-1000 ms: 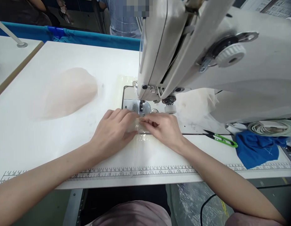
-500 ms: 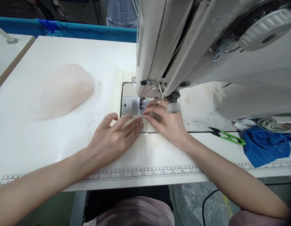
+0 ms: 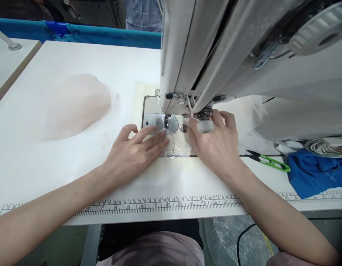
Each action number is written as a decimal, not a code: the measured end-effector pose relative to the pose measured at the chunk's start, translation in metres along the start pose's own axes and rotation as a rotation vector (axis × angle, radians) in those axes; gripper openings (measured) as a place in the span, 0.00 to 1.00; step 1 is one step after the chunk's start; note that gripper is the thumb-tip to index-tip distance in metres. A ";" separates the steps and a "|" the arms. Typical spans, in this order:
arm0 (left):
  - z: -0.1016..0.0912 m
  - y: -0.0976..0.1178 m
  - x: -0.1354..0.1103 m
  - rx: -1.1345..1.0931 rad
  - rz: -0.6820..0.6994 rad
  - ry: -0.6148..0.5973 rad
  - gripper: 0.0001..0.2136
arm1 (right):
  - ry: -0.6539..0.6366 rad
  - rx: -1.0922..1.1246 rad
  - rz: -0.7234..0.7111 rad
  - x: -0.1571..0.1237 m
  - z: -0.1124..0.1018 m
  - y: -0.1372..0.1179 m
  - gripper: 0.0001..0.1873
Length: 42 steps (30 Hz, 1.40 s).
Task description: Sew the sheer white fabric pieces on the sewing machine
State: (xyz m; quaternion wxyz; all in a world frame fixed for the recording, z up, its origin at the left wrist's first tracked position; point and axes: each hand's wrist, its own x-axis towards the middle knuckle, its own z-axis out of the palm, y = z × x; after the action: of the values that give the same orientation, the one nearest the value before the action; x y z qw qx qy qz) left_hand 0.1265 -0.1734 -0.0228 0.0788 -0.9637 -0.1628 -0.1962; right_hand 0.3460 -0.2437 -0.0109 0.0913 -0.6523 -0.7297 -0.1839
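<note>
My left hand point(image 3: 136, 151) lies with its fingers stretched out, the fingertips at the front edge of the sewing machine's metal plate point(image 3: 153, 121). A thin, see-through sheet point(image 3: 175, 147), glossy in places, lies at these fingertips; I cannot tell its kind. My right hand point(image 3: 215, 142) is to the right of the needle area, behind and around the white-capped knob point(image 3: 205, 126). Its thumb and forefinger come close together, and the other fingers bend. The knob hides part of the fingers, and what they hold cannot be made out. Above the plate stands the sewing machine point(image 3: 184, 55).
Sheer beige fabric point(image 3: 82, 105) lies on the white table point(image 3: 126, 62) at left. Green-handled thread snips point(image 3: 267, 162) and blue cloth point(image 3: 315, 171) are at right. A printed ruler point(image 3: 160, 204) runs along the front edge. A person in a striped garment point(image 3: 143, 14) is beyond the table.
My right hand has moved right, away from my left fingertips, uncovering the round part of the plate and a small round metal piece. My left hand stays almost in place.
</note>
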 end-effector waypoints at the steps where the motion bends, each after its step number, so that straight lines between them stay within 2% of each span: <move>1: 0.000 0.000 0.000 0.006 -0.007 -0.003 0.16 | 0.007 -0.004 -0.010 -0.001 -0.003 0.000 0.16; 7: -0.001 0.001 0.002 0.080 0.022 0.000 0.14 | 0.034 0.112 -0.193 -0.009 -0.006 -0.023 0.17; 12: -0.002 0.000 0.003 0.127 0.035 0.007 0.13 | -0.017 0.081 -0.171 -0.012 0.001 -0.028 0.16; 20: 0.002 -0.006 0.005 0.011 -0.031 -0.034 0.15 | -0.037 0.051 -0.161 -0.008 0.004 -0.023 0.15; 35: 0.006 -0.005 0.007 -0.095 -0.093 -0.021 0.15 | -0.010 0.025 -0.172 -0.007 0.006 -0.023 0.15; 42: 0.005 -0.004 0.008 -0.003 -0.065 -0.033 0.14 | -0.009 0.022 -0.171 -0.008 0.007 -0.022 0.15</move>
State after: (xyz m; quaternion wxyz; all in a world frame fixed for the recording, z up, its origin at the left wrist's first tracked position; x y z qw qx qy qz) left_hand 0.1337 -0.1660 -0.0236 0.0681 -0.9612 -0.1950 -0.1830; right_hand 0.3257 -0.2500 -0.0230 0.0789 -0.5873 -0.7851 -0.1800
